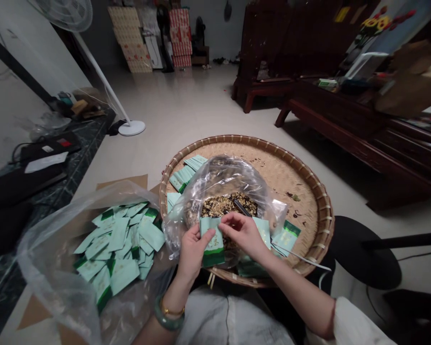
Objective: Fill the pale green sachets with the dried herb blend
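My left hand grips a pale green sachet with a darker green base, and my right hand pinches its upper edge. Just behind them, a clear plastic bag lies open on a round woven bamboo tray, holding dried tea-like leaves. A dark slim scoop rests in the leaves. Stacks of matching sachets lie on the tray. Several more fill a clear plastic bag to the left of my left hand.
A dark marble-topped ledge with black items runs along the left. A white floor fan stands beyond it. Dark wooden furniture lines the right, a black stool stands by the tray, and stacked boxes stand far back.
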A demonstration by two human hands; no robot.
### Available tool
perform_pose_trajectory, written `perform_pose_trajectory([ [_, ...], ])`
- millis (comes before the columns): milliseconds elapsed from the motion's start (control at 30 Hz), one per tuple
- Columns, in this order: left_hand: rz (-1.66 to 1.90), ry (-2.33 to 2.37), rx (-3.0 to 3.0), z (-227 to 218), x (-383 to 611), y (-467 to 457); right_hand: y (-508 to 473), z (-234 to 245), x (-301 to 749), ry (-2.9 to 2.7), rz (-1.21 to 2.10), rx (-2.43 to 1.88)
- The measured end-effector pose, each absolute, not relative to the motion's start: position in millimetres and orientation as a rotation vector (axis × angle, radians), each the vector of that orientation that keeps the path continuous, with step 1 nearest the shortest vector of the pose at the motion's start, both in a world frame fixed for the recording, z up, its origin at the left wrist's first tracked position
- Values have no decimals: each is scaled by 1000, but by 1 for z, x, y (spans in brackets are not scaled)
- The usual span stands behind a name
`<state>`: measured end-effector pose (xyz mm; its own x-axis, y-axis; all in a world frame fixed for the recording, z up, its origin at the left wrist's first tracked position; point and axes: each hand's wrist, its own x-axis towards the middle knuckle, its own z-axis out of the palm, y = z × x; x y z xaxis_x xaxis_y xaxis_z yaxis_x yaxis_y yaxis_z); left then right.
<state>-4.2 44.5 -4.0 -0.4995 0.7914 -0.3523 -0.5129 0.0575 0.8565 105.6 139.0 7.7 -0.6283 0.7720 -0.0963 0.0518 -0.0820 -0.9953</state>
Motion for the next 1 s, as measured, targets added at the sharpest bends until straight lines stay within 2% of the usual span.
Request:
perform_pose_trajectory([
  [167,1583,1466,419,-4,-3,43,141,7,105,-1749,1662,-935],
  [433,1490,1374,437,0,-6,47,146,13,108,-1641,1791,-872],
  [800,1415,1327,473,-2,-3,47,150,12,113,-1566,1971,-1030],
  [933,1239,1283,420,4,-1,46,154,1,115,-1636,1912,-1011],
  [1000,1248,1293,361,6,0,46,162,-3,119,-1829,1675,-962],
])
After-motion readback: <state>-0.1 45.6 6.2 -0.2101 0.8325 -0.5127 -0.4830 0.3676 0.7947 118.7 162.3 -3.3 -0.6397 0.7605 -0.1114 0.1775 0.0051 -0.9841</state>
